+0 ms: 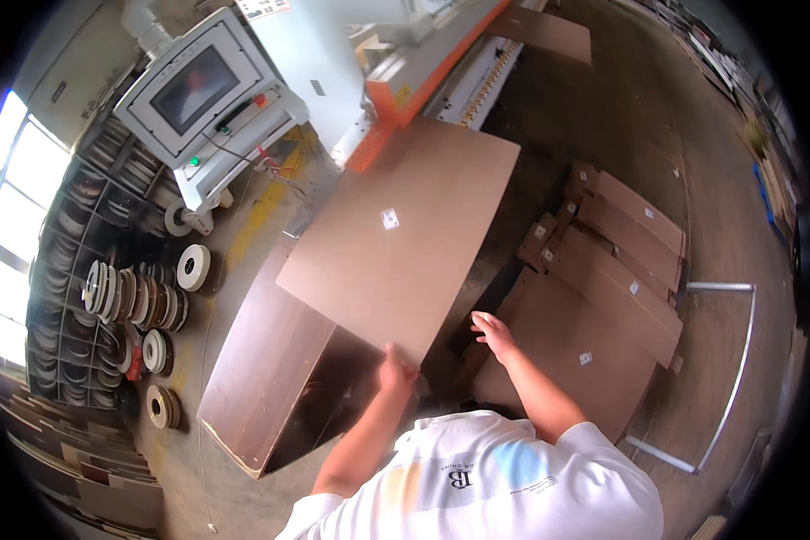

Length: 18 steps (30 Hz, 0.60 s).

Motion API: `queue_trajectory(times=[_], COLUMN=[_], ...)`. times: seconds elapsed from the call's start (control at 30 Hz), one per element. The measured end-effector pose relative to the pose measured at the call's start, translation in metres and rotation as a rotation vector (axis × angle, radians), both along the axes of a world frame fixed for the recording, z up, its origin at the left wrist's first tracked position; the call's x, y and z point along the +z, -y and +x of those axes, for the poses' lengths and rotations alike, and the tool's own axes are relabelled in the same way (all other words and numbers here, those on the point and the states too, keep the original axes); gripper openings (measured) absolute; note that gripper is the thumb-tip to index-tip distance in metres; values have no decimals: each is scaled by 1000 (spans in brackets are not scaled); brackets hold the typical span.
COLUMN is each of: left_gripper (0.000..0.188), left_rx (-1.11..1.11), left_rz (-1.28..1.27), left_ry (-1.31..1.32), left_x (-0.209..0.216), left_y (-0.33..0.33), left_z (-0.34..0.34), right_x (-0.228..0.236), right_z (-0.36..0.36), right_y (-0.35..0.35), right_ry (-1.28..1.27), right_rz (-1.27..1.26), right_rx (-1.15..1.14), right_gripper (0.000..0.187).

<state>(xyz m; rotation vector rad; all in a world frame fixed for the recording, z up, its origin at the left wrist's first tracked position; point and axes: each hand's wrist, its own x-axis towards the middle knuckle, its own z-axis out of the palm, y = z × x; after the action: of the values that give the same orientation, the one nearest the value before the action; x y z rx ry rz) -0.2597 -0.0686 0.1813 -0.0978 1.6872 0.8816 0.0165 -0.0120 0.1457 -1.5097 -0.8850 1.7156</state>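
Here's the brown panel [414, 252], far end at the orange-edged machine [394, 101], most of it lying outside!
Left hand [396, 369] at its near edge, grip unclear; right hand [493, 333] open, empty; more panels [571, 328] left, stacked rightward.

Left hand [398, 371] at near edge of brown panel [405, 252]; right hand [493, 334] off it, near stacked panels [577, 326].

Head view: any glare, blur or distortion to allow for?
In the head view, the window at left glares white, the metal frame appears bowed near the right rim, the corners go black, and the brown panel shows no harsh glare.
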Motion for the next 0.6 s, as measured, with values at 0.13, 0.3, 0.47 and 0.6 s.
queue_trajectory(times=[0.13, 0.3, 0.47, 0.6], left_gripper=[32, 23, 27, 25], left_rx=[-75, -470, -990, -1801], left_rz=[215, 289, 8, 73], left_ry=[161, 116, 100, -71], left_x=[-20, -19, -95, -209], left_y=[-12, -6, 27, 59], left_z=[11, 29, 45, 16], right_x=[-69, -178, -229, -249], right_z=[58, 136, 172, 147], right_y=[84, 250, 371, 403], right_ry=[172, 478, 457, 342], right_rz=[-227, -301, -600, -632], right_rx=[75, 30, -149, -424], right_gripper=[49, 43, 43, 42])
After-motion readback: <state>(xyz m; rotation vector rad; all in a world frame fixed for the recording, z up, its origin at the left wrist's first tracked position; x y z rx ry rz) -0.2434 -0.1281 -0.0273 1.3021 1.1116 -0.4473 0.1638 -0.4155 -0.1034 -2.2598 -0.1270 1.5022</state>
